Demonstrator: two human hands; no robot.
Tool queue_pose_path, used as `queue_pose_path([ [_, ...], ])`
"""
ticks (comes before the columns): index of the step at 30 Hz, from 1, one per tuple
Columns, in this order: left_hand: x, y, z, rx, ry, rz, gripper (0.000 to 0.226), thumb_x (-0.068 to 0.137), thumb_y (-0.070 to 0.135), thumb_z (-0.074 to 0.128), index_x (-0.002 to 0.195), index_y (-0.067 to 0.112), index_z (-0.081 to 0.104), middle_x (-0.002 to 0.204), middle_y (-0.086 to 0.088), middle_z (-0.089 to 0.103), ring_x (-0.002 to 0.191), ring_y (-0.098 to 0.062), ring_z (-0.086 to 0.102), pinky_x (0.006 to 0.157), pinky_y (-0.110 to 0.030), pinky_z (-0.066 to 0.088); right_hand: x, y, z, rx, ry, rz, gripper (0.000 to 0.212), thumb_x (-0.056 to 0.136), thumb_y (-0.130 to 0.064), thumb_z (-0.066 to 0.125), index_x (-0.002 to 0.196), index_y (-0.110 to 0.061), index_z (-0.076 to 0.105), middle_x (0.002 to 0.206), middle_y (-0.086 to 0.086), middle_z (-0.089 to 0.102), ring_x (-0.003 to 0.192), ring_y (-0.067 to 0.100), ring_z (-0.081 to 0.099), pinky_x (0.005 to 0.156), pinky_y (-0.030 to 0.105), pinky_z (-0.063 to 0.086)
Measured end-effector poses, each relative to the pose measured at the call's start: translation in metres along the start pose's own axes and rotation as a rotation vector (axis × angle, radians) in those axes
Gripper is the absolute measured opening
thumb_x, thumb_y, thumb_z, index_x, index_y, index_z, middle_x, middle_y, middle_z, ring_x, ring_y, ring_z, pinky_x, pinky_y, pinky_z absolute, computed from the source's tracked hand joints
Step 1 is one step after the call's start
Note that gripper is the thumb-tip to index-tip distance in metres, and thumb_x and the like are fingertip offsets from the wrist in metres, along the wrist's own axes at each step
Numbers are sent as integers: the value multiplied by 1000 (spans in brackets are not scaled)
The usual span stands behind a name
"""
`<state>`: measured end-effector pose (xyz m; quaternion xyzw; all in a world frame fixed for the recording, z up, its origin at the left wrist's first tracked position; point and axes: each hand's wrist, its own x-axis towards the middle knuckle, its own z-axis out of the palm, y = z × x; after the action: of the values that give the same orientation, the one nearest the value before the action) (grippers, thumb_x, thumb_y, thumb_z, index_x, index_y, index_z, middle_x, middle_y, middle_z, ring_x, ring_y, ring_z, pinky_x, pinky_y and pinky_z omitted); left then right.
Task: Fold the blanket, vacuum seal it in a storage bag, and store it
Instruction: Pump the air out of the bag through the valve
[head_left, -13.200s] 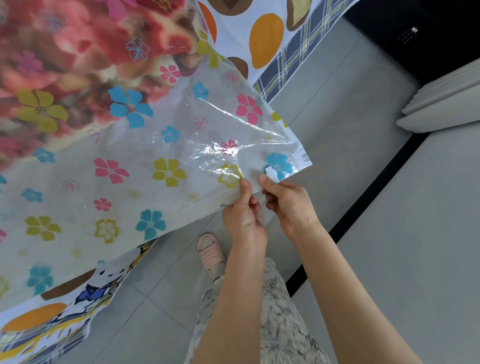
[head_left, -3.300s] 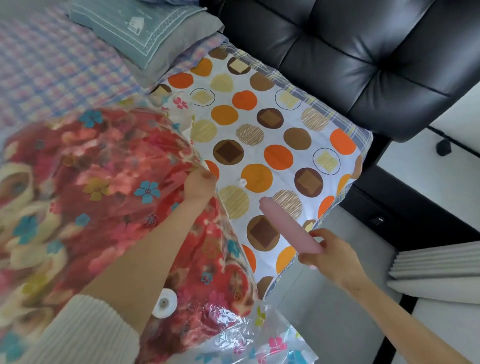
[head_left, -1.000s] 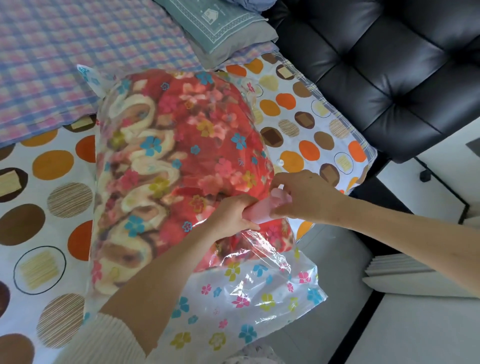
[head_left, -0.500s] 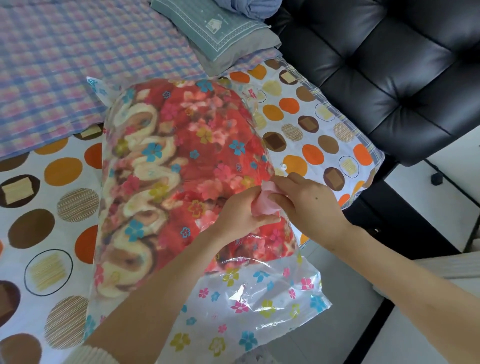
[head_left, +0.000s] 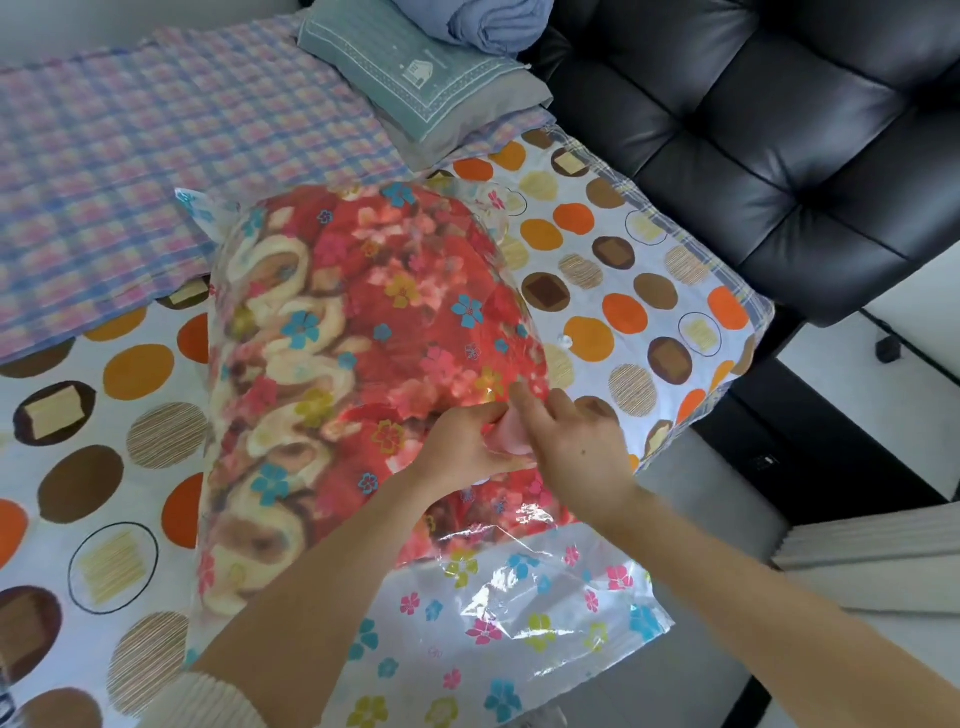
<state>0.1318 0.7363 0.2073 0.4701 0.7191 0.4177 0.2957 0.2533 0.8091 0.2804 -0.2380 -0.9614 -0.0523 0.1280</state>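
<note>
A person's left hand (head_left: 460, 449) curls round a pink pump (head_left: 511, 435), while the right hand (head_left: 576, 452) closes loosely over it from the other side, fingers half bent. Both press it against the clear flowered storage bag (head_left: 519, 613), which bulges with the folded red blanket (head_left: 363, 322) and lies on a spotted sheet (head_left: 623, 291), its flat end hanging over the edge. The pump likely needs to sit square on the valve, hidden under the hands, and be held firmly for a tight seal.

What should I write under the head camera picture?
On the bed, the left hand and right hand hold a pink pump against the flowery storage bag stuffed with a red blanket.
</note>
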Motion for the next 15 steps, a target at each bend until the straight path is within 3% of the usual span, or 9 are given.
queue_pose_path([
  [2, 1, -2, -3, -4, 42, -21, 51, 63, 31, 85, 108, 14, 67, 86, 8, 68, 64, 4, 55, 57, -6, 36, 14, 3, -29, 73, 47, -21, 57, 61, -5, 76, 110, -18, 51, 51, 2, 46, 38, 17, 23, 40, 14, 13],
  [3, 3, -2, -5, 3, 49, -30, 53, 61, 34, 85, 109, 17, 67, 85, 11, 67, 65, 2, 56, 58, -8, 38, 24, 7, -48, 101, 160, -38, 42, 71, -7, 70, 109, -17, 57, 51, 1, 47, 37, 18, 27, 41, 16, 12],
  [4, 4, -3, -6, 22, 48, -37, 55, 60, 37, 85, 109, 20, 67, 84, 10, 67, 67, -3, 58, 59, -13, 42, 33, 9, -67, 123, 310, -40, 28, 81, -8, 63, 108, -14, 63, 51, 2, 48, 38, 20, 32, 40, 18, 16],
  [6, 6, -4, -7, 54, 28, -44, 55, 60, 40, 84, 109, 21, 67, 82, 5, 69, 68, -15, 59, 62, -26, 46, 47, 11, -91, 186, 493, 35, 22, 89, -9, 53, 104, -8, 70, 52, 2, 48, 41, 20, 36, 41, 22, 24],
  [8, 7, -2, -8, 57, 21, -44, 52, 61, 38, 84, 107, 21, 67, 79, 7, 67, 65, -10, 56, 59, -20, 43, 43, 6, -75, 142, 447, 95, 24, 86, -8, 54, 103, -9, 71, 52, 1, 43, 41, 18, 34, 41, 20, 14],
  [10, 5, 0, -8, 53, 3, -43, 42, 63, 31, 84, 99, 16, 68, 73, 8, 62, 59, -1, 50, 53, -12, 35, 25, -9, -36, 37, 144, 96, 31, 72, -10, 68, 103, -12, 71, 47, -2, 39, 35, 15, 25, 49, 17, -3],
  [12, 2, 2, -9, 50, -5, -44, 38, 64, 25, 83, 96, 11, 67, 74, 5, 62, 58, 2, 48, 53, -10, 32, 19, -12, -13, 7, -5, 38, 40, 55, -11, 79, 94, -12, 69, 39, -4, 29, 29, 13, 19, 55, 13, -6],
  [15, 0, 1, -9, 7, 53, -48, 47, 62, 29, 86, 103, 14, 68, 81, 11, 64, 64, -4, 55, 58, -10, 40, 40, -2, -48, 116, 134, 52, 10, 71, -15, 59, 78, -11, 66, 42, -6, 11, 29, 18, 26, 51, 11, 2],
])
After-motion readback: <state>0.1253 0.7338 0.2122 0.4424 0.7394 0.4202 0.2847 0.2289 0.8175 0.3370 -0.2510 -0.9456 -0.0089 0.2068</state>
